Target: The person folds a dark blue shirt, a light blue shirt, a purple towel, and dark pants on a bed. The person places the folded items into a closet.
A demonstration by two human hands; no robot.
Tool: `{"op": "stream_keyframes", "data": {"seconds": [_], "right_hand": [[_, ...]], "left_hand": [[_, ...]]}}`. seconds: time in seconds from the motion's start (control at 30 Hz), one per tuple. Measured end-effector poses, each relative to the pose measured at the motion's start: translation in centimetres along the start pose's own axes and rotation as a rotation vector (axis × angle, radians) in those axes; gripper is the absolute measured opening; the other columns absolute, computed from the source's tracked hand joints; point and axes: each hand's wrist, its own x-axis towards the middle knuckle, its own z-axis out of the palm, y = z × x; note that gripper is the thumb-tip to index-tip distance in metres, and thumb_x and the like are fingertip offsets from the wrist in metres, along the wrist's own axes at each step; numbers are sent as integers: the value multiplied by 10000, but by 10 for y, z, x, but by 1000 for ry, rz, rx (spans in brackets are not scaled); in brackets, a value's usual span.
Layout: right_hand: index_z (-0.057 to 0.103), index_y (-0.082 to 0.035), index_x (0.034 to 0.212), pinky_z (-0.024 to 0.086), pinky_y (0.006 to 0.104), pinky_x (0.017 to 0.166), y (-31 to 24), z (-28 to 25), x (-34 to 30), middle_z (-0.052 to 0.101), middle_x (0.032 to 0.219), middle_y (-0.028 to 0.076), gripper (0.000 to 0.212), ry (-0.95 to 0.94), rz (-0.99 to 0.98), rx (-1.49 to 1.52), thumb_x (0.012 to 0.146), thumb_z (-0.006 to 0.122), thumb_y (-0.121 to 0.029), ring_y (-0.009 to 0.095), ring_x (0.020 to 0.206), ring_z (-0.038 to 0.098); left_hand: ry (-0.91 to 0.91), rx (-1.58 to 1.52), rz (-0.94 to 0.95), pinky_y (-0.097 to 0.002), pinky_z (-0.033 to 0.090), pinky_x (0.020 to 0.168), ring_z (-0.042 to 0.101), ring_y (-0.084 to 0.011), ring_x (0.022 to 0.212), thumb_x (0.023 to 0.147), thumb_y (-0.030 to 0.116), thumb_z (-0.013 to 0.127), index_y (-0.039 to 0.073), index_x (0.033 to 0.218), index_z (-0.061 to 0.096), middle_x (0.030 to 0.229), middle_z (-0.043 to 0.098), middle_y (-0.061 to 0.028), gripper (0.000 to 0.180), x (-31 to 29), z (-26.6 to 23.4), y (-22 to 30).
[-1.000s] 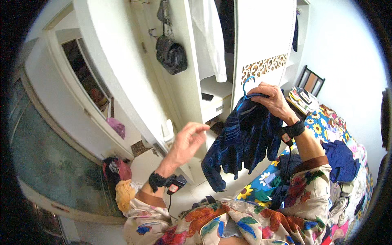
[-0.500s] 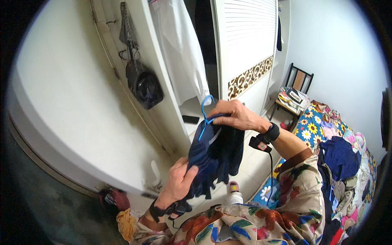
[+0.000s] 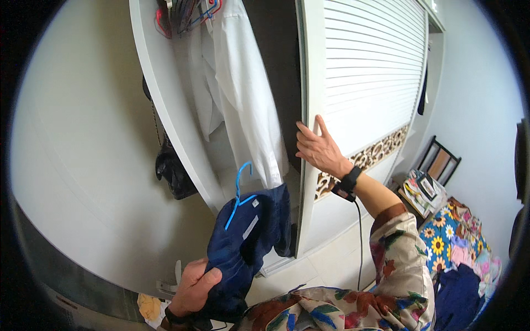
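Low in front of me, my left hand [image 3: 194,287] grips a dark navy garment [image 3: 237,248] by its side, the thumb pressed over the cloth. A blue hanger [image 3: 237,199] sits inside the garment's neck, its hook sticking up free. The garment is tilted and its upper part overlaps the lower end of a white garment [image 3: 243,77] hanging in the wardrobe. Higher up on the right, my right hand [image 3: 321,150] is at the edge of the white slatted sliding door [image 3: 372,60], fingers apart and touching the door frame. It holds no clothing.
Red and blue hangers [image 3: 190,19] hang at the wardrobe's top. A black bag [image 3: 175,171] hangs outside its left side panel [image 3: 157,83]. At right stand a chair [image 3: 441,157] with folded items and a bed with a sunflower cover [image 3: 439,243] and piled clothes.
My right hand has let go of the hanger and moved up to the sliding door's edge. My left hand has lowered, still holding the navy garment. The view has shifted toward the wardrobe.
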Motion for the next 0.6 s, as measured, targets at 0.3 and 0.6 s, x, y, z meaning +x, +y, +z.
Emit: {"op": "stream_keyframes", "data": {"seconds": [0.3,0.6], "right_hand": [[659,-115,952,123,648,1157,-14,-6,-30,552,1124,26,234,48,-65,-63,850,650,-326,195,1357,344],[663,-138,843,81,660,1161,1,2,-46,602,1076,4,142,4,2,-58,847,608,-269,206,1328,369]], "left_hand": [[167,-153,140,-280,469,776,567,-141,792,940,173,493,-62,1097,616,879,646,-34,309,8,19,8],[-41,-383,259,-217,398,663,449,-67,700,998,213,507,-44,970,604,790,557,26,276,39,12,4]]}}
